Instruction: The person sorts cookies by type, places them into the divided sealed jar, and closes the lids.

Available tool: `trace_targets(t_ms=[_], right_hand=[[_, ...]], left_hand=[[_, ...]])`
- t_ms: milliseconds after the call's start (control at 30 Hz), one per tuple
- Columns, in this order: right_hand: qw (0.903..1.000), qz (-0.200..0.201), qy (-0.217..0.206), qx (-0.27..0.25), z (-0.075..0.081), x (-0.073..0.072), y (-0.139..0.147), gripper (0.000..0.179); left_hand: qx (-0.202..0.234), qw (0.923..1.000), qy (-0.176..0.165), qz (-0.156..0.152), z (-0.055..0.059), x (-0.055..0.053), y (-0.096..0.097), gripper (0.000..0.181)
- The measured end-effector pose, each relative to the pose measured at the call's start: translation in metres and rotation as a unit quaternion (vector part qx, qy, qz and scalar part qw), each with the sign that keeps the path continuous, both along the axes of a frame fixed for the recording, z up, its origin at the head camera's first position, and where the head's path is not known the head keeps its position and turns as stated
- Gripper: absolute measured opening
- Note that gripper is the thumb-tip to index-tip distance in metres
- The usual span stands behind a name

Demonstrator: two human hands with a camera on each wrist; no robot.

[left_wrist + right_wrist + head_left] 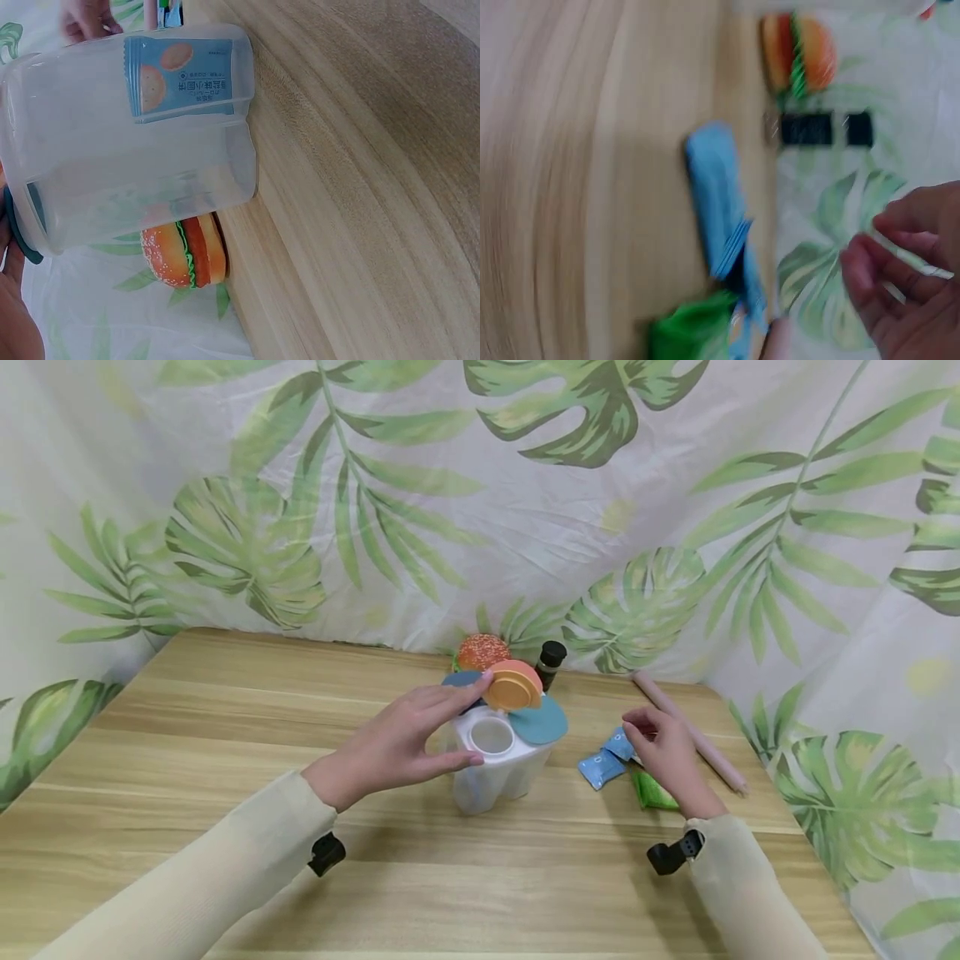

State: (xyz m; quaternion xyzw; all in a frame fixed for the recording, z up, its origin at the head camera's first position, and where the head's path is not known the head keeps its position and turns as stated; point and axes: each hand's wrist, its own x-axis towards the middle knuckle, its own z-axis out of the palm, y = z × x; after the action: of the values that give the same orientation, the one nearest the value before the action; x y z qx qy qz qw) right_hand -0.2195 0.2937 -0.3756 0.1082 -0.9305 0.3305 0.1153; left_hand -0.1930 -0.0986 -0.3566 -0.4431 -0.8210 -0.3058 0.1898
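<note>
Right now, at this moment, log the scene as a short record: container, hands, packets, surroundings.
Container: translucent, upright, opening uncovered
Orange lid: raised
Inside: blue cracker packet
Left hand: index finger at orange lid, thumb at container's near edge
Right hand: near loose blue packets, nothing visibly held
Also loose: green packet
Behind container: burger, black-capped bottle
Far right: pinkish rod
Surface: wooden table
</note>
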Motion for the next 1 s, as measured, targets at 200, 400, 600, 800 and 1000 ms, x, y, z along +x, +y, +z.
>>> trace_targets(t_ms=[200, 400, 600, 800, 1000], right_hand=[[0.9914, -0.001, -0.100, 0.085, -0.008, -0.010, 0.017, 0.042], [0.9823, 0.018, -0.137, 0.126, -0.020, -0.021, 0.018, 0.054], [0.9792, 0.015, -0.139, 0.147, -0.031, -0.027, 0.021, 0.054], [0.9847, 0.018, -0.116, 0.129, -0.033, -0.031, 0.024, 0.052], [0.9904, 0.027, -0.081, 0.108, -0.035, -0.035, 0.025, 0.057]], left_hand=[[0.006, 1.0000, -0.005, 0.001, 0.000, 0.000, 0.003, 0.094], [0.015, 0.9999, -0.003, 0.004, -0.002, 0.003, -0.001, 0.094], [0.019, 0.9998, 0.007, -0.004, -0.002, 0.001, -0.001, 0.091], [0.019, 0.9998, -0.001, -0.003, 0.000, 0.002, 0.001, 0.092], [0.020, 0.9998, -0.001, 0.001, -0.001, 0.002, 0.000, 0.092]])
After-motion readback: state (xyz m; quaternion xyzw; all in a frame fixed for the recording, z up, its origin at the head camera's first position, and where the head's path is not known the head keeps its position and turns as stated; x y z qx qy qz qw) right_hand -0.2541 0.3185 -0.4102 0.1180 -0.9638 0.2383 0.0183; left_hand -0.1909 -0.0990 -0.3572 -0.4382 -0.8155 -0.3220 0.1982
